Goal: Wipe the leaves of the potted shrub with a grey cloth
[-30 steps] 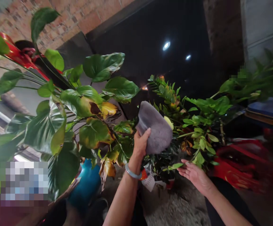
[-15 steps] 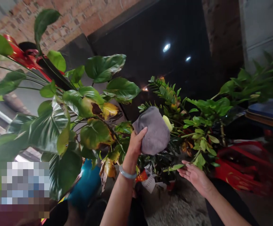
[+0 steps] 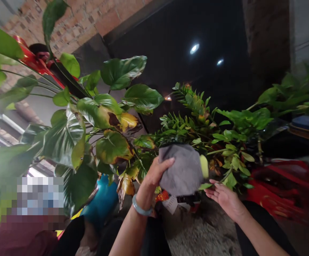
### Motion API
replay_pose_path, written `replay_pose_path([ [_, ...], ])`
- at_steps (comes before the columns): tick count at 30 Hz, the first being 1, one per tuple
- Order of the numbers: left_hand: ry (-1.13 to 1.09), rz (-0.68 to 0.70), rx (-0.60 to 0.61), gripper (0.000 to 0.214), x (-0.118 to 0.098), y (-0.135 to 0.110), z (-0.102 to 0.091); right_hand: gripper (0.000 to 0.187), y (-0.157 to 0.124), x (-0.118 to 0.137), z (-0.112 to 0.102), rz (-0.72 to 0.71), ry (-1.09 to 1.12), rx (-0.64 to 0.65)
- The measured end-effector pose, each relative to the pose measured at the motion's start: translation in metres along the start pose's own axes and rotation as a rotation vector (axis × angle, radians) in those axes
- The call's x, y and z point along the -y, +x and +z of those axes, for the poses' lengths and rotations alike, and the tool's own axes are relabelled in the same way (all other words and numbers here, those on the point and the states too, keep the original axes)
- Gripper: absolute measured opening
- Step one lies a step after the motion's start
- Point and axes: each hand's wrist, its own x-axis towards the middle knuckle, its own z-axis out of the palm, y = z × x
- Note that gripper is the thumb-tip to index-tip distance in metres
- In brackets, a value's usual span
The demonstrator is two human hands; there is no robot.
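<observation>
My left hand (image 3: 155, 174) is closed on a grey cloth (image 3: 182, 169), pressed against the leaflets of a small-leaved green plant (image 3: 197, 124). A pale bracelet sits on that wrist. My right hand (image 3: 225, 197) lies palm up with fingers spread, just under the plant's lower leaves beside the cloth, a thin leaf stem across its fingertips. A pale yellow-green leaflet (image 3: 203, 166) sticks out at the cloth's right edge.
A big-leaved plant (image 3: 95, 117) with yellowing, browned leaves fills the left. A blue pot (image 3: 101, 202) stands below it. Red ribbon (image 3: 37, 64) hangs at the upper left. Red objects (image 3: 279, 188) lie at the right. A brick wall and a dark glossy panel (image 3: 197, 42) stand behind.
My left hand has drawn the grey cloth downward along the plant's fronds, toward my right hand. The right hand has stayed palm up under the leaves. The view has shifted slightly.
</observation>
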Motion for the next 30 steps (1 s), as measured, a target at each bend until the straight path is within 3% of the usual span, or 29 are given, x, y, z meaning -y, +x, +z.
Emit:
replay_pose_path([
  [2,-0.097,0.035,-0.13,0.043,0.003,0.014,0.004,0.028,-0.001,0.0,0.003,-0.004,-0.001,0.0],
  [4,-0.098,-0.049,-0.173,0.042,0.023,0.019,0.007,0.029,-0.001,-0.001,0.003,-0.007,0.001,-0.004],
  [7,0.092,-0.225,-0.043,0.032,0.061,0.006,0.007,0.029,0.001,-0.002,-0.002,-0.009,-0.013,-0.01],
  [9,0.207,-0.274,0.1,0.027,0.071,-0.009,0.005,0.029,0.003,-0.002,-0.005,0.0,-0.032,-0.022],
  [12,0.189,-0.181,0.161,0.03,0.047,-0.02,0.003,0.028,0.005,-0.002,-0.008,0.017,-0.033,-0.037],
  [15,0.069,0.045,0.002,0.039,0.003,-0.011,0.001,0.027,0.005,-0.002,-0.008,0.021,-0.023,-0.011],
  [17,0.014,0.14,-0.103,0.044,-0.015,0.003,-0.001,0.028,0.005,-0.003,-0.008,0.029,-0.024,0.01],
  [19,-0.012,0.139,-0.168,0.047,-0.013,0.015,-0.002,0.028,0.005,-0.003,-0.008,0.037,-0.025,0.02],
  [22,0.062,0.017,-0.198,0.045,0.019,0.015,-0.006,0.028,0.003,-0.001,-0.008,0.039,-0.019,0.008],
  [24,0.17,-0.091,-0.107,0.038,0.044,0.001,-0.011,0.03,0.001,0.001,-0.008,0.037,-0.016,-0.005],
  [26,0.264,-0.186,0.077,0.032,0.058,-0.019,-0.017,0.031,-0.001,0.003,-0.008,0.041,-0.023,-0.01],
  [28,0.294,-0.218,0.233,0.031,0.054,-0.035,-0.021,0.03,-0.002,0.004,-0.008,0.038,-0.032,-0.015],
  [30,0.259,-0.158,0.237,0.034,0.037,-0.04,-0.022,0.028,-0.001,0.003,-0.008,0.02,-0.037,-0.021],
])
